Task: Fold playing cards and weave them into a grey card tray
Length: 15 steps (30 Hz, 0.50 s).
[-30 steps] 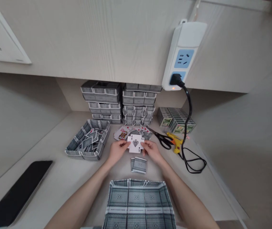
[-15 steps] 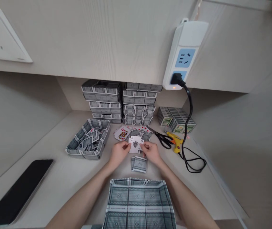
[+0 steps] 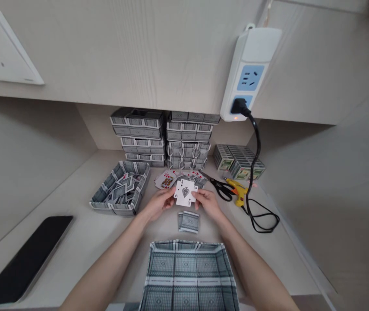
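Note:
Between my hands are two crossed playing cards (image 3: 186, 192), an ace of spades over a card marked 2. My left hand (image 3: 159, 204) pinches their left edge with thumb and fingers. At the right edge, my right hand (image 3: 207, 203) grips the same cards. Just below them on the table lie a few cards (image 3: 190, 222), patterned backs up. Behind the held cards spreads a loose pile of cards (image 3: 166, 179), some face up. Nearest me stands a large open box (image 3: 186, 283) made of card backs.
A card-made tray (image 3: 116, 209) of folded cards is at left, near a black phone-like slab (image 3: 25, 261). Stacked card boxes (image 3: 142, 131) and card packs (image 3: 241, 162) stand behind. Scissors (image 3: 221, 188) and a yellow glue gun (image 3: 241, 192) with its cord lie right, below a power strip (image 3: 250, 77).
The ace has turned a little, showing the crossed card beneath at both sides. My left hand has shifted slightly left and down, and its fingers now show below the cards.

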Tool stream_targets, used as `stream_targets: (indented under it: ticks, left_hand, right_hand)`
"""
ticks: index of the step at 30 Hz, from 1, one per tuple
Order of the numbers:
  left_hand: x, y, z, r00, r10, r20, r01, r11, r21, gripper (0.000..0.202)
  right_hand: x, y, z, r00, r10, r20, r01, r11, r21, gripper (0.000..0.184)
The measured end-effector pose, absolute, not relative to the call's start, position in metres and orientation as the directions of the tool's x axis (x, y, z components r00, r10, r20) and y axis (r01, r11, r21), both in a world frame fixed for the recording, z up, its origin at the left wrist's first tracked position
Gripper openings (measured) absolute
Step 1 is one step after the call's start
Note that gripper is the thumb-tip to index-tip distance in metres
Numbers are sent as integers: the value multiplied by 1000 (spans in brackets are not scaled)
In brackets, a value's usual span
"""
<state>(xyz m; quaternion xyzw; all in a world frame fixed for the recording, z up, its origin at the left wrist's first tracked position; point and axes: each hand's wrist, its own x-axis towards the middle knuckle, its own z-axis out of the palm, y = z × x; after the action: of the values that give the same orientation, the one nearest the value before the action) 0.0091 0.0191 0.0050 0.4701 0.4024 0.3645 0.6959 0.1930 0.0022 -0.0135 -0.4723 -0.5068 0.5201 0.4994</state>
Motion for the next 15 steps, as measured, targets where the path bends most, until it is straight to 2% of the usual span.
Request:
stream_targets:
  ticks: [5, 11, 15]
  left_hand:
    - [9, 18, 3, 466, 842, -270, -43, 327, 944, 41]
    - [11, 24, -3, 463, 866, -189, 41, 193, 980, 36]
    - [11, 26, -7, 442, 880, -176, 45, 175, 984, 35]
  right_hand:
    - [192, 2, -16, -94, 995, 10, -29, 8, -1000, 30]
    - [192, 6, -24, -117, 993, -12, -11, -14, -1000, 30]
    - [192, 6, -27, -125, 992, -27, -15, -29, -999, 29]
